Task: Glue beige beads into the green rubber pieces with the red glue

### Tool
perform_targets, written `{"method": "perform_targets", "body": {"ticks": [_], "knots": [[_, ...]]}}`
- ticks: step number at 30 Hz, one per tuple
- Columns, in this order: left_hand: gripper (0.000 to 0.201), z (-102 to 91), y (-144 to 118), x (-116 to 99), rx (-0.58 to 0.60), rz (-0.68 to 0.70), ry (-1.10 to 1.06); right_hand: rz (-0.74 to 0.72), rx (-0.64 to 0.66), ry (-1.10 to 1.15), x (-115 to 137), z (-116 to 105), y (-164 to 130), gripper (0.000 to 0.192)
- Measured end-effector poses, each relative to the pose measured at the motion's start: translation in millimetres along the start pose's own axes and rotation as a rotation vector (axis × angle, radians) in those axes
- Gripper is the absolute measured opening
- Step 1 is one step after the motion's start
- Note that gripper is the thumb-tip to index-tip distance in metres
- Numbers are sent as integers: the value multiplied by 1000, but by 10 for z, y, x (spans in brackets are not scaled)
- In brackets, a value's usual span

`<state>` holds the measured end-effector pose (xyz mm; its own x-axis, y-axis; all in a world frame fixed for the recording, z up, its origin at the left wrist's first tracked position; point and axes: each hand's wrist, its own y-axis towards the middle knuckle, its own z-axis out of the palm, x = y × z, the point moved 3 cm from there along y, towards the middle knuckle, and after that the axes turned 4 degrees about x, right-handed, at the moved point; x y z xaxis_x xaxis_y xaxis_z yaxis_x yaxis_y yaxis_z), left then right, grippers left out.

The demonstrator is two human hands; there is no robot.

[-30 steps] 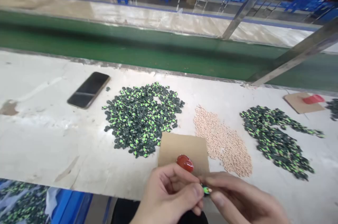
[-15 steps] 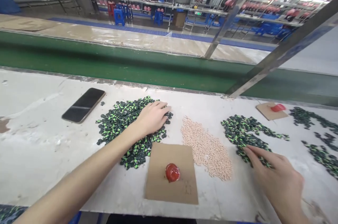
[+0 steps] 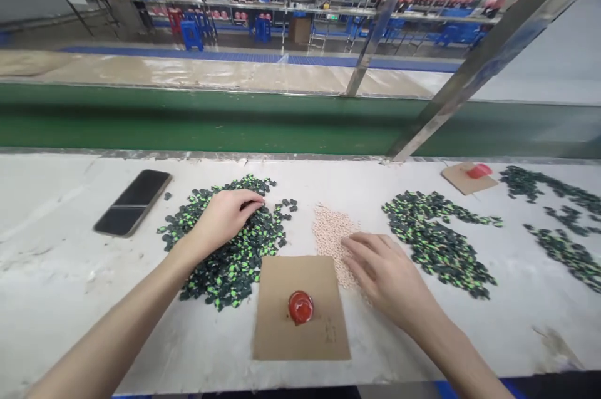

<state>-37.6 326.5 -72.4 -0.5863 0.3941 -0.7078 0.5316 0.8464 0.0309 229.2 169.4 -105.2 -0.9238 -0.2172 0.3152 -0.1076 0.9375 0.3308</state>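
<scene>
My left hand (image 3: 226, 215) rests palm down on a heap of small dark-green and bright-green parts (image 3: 220, 248), fingers curled into the pile. Whether it holds a part I cannot tell. My right hand (image 3: 382, 275) lies with fingers spread over a patch of small beige pellets (image 3: 331, 230), fingertips touching them. Between the hands a brown cardboard square (image 3: 300, 308) carries a red blob (image 3: 300, 307).
A black phone (image 3: 132, 202) lies at the left of the white bench (image 3: 56, 261). A second green heap (image 3: 436, 239) sits at the right, more scattered parts (image 3: 558, 223) beyond it, and another cardboard piece with a red item (image 3: 469, 176). A green conveyor belt (image 3: 188, 123) runs behind.
My right hand has moved left from the right green heap onto the beige pellets. My left hand has drawn back slightly on the left heap. The view has tilted a little.
</scene>
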Motion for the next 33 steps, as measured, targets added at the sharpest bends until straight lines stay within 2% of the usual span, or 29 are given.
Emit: {"method": "perform_targets", "body": {"ticks": [5,10,17,21,23,25,27,28,31,33], "knots": [[21,-124,-172,-41,-87,-138,-338,-10,-11,78,-33,98,53,32],[30,-156,-333,-70,-155,-203,-690,29,-55,142,-80,111,58,31],[33,-105,-581,-200,-223,-273,-941,199,-149,287,-100,-43,18,22],[21,-13,-763,-311,-257,-301,-957,350,-195,403,-12,-208,-87,21],[12,77,-873,-404,-302,-313,-903,455,-211,628,104,-246,-145,24],[13,198,-978,-544,-339,-304,-819,567,-241,994,253,-229,-203,22],[14,347,-1052,-726,-309,-231,-754,633,-233,1305,415,-179,-254,15],[12,424,-1077,-819,-282,-176,-728,641,-208,1384,486,-153,-277,12],[16,622,-1132,-1035,-245,-13,-631,629,-116,1493,628,-77,-340,8],[21,714,-1164,-1104,-249,61,-543,624,-98,1513,666,-45,-367,10]]}}
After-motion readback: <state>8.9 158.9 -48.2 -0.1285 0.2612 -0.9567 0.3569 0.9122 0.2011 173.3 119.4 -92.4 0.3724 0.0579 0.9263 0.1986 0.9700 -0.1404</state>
